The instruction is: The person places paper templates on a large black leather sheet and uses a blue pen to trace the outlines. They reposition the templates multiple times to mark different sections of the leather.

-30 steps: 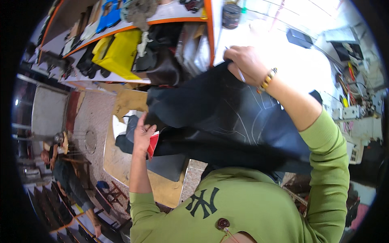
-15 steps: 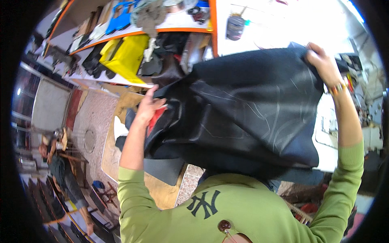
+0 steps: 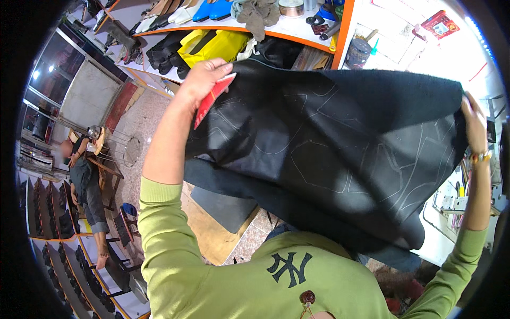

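Note:
A large sheet of black leather (image 3: 324, 154) hangs spread between my two hands, with pale chalk-like outlines drawn over its smooth side. My left hand (image 3: 208, 80) is closed on its upper left corner. A flat red packet (image 3: 212, 100) with a pale edge is also in that hand, lying against the leather. At the far right, my right hand (image 3: 474, 119) grips the other end; its fingertips are partly hidden behind the edge. The lower border of the sheet folds back, showing a duller side.
Behind the leather stands an orange-edged shelf (image 3: 305, 36) with shoes, a yellow bag (image 3: 215, 48) and cloths. A dark pot (image 3: 358, 52) with a brush sits on the white table (image 3: 393, 40). Below left is a wooden board (image 3: 215, 234) with a grey sheet. Another person sits far left.
The leather is spread wider and flatter, showing more drawn outlines. My left hand has risen with the red packet, and my right hand has moved outward and lower. The whole view has shifted.

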### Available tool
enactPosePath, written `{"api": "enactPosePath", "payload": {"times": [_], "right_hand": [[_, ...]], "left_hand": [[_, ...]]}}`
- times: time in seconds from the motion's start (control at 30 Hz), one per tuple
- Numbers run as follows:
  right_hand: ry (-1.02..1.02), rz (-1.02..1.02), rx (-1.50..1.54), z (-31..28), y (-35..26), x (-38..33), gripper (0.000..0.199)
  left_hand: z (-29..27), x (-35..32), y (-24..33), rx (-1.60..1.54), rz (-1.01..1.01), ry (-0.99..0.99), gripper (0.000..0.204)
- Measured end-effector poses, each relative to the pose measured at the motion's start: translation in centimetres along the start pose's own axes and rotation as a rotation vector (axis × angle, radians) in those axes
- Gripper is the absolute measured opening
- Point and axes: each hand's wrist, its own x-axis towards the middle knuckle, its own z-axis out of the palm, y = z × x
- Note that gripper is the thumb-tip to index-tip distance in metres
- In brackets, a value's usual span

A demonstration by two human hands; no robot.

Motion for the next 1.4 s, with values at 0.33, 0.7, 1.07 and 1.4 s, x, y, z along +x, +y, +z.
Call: {"api": "enactPosePath", "payload": {"times": [0.33,0.7,1.07,1.4], "right_hand": [[0.099,-0.277,-0.233,-3.5,-8.0,11.0,0.040],[0.179,-0.381,-0.278,-2.1,-1.8,13.6,0.044],[0.198,-0.414,-0.187,0.1,3.4,16.0,0.036],[-0.497,-0.622,-0.760,-2.2,-3.3,11.1,0.023]], "left_hand": [[-4.5,-1.9,7.9,0.197,-0.033,-0.089,0.026],[-2.9,0.2,7.5,0.229,0.061,-0.032,0.029],[-2.8,2.0,7.1,0.283,0.059,0.004,0.021],[-4.9,1.3,3.6,0.277,0.030,-0.160,0.024]]}}
